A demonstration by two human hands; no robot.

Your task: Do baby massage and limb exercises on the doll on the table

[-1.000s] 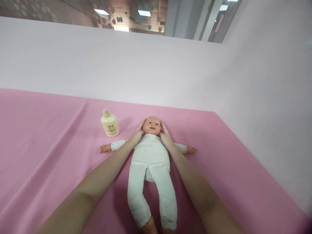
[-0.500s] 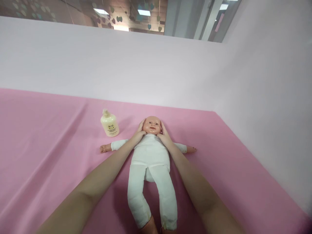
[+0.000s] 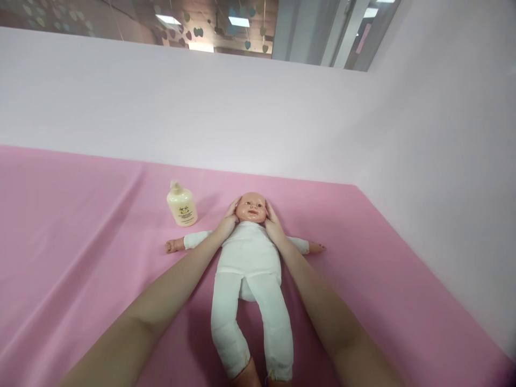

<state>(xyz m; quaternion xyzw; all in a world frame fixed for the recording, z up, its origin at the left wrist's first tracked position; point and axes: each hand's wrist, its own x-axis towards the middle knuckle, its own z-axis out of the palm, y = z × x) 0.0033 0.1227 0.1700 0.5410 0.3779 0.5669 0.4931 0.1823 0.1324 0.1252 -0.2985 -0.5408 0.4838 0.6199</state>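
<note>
A baby doll [image 3: 250, 252] with a soft white cloth body lies on its back, arms spread to both sides and its head away from me. My left hand [image 3: 230, 216] cups the left side of the doll's head, fingers lying along the cheek and ear. On the opposite side my right hand [image 3: 273, 219] does the same, so the head is held between both palms. Each thumb rests low by the jaw. Some of the fingertips are hidden behind the head. Left of the head, apart from my hand, stands a pale yellow pump bottle [image 3: 182, 207].
A pink cloth [image 3: 100, 226] with a few creases covers the surface under the doll. White walls [image 3: 201, 113] rise behind it and on the right. Above the back wall is a window [image 3: 226, 32] with hanging heart shapes and ceiling lights beyond.
Both thumbs have shifted slightly outward from under the chin toward the sides of the jaw. The doll and the bottle stay where they were.
</note>
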